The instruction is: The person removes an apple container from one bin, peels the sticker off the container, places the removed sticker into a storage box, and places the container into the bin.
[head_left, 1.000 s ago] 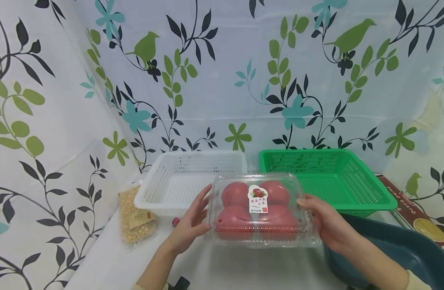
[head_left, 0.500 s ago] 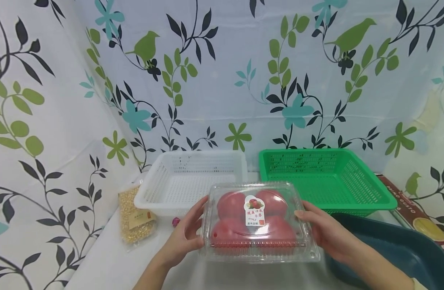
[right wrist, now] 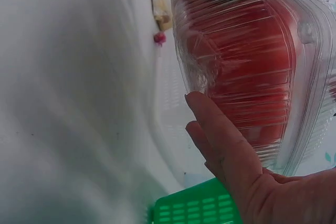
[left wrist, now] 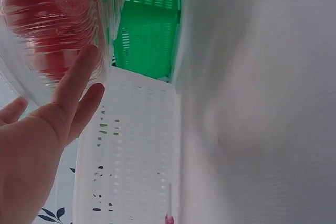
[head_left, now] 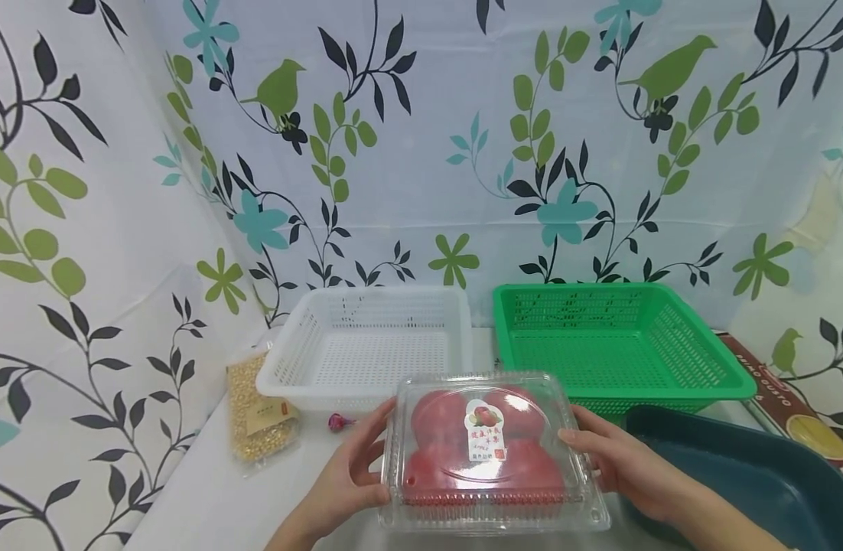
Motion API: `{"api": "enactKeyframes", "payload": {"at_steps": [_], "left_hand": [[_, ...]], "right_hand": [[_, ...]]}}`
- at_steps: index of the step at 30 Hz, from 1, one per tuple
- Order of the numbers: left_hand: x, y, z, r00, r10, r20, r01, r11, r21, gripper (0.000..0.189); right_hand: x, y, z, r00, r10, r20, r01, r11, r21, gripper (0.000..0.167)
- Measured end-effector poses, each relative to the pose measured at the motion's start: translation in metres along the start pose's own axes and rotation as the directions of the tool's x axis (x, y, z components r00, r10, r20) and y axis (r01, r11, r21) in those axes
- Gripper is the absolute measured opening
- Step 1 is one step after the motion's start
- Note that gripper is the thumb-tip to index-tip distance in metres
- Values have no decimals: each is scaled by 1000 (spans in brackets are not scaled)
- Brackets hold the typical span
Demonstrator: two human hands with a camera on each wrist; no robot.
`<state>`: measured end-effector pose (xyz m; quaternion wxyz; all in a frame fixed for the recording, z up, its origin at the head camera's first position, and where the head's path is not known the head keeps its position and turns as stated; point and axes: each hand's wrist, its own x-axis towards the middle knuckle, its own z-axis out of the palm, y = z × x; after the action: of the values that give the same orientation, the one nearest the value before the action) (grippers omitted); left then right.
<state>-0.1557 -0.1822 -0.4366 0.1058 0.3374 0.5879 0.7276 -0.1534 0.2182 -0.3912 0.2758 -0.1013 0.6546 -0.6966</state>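
Note:
A clear plastic clamshell box (head_left: 486,509) of large red apples, with an apple picture on its white label, is held up between both hands in front of the baskets. My left hand (head_left: 349,471) grips its left side, thumb at the edge and fingers reaching beneath. At the opposite side, my right hand (head_left: 624,459) has its thumb on the rim and its other fingers underneath. From the left wrist, the fingers (left wrist: 73,87) lie against the box's ridged underside; the right wrist view likewise shows fingers (right wrist: 210,116) supporting it from below. The lid is closed.
Behind the box stand a white basket (head_left: 270,375) and a green basket (head_left: 731,383). A dark blue tray (head_left: 738,467) lies at the right beside a brown printed package (head_left: 793,413). To the left are a bag of yellow kernels (head_left: 256,413) and a small pink item (head_left: 337,422).
Both hands have brought the box closer to me and lower in the head view, away from the baskets. More of the pink item and the baskets now shows.

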Motion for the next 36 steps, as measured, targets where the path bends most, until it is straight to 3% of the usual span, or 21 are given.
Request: {"api": "enactKeyframes", "payload": {"at_steps": [4,17,23,32,36], "left_hand": [[-4,-5,0,1000,-9,3,8,1000,10,95],[-12,-14,-1,992,-125,19,125,992,0,96],[-15,-23,-2,987,-156,27,156,988,7,94],[-10,-29,-7,970,-244,9,244,969,27,101],[-9,-31,-9,968,-249,10,249,968,23,103]], "right_hand": [[-1,6,1,1000,30,0,-30,999,13,80],[1,30,6,997,70,16,-71,992,104,73],[4,38,6,991,126,-41,-121,987,105,76],[10,45,9,985,128,-116,-121,990,66,74],[11,45,10,982,117,-150,-110,992,53,71]]}}
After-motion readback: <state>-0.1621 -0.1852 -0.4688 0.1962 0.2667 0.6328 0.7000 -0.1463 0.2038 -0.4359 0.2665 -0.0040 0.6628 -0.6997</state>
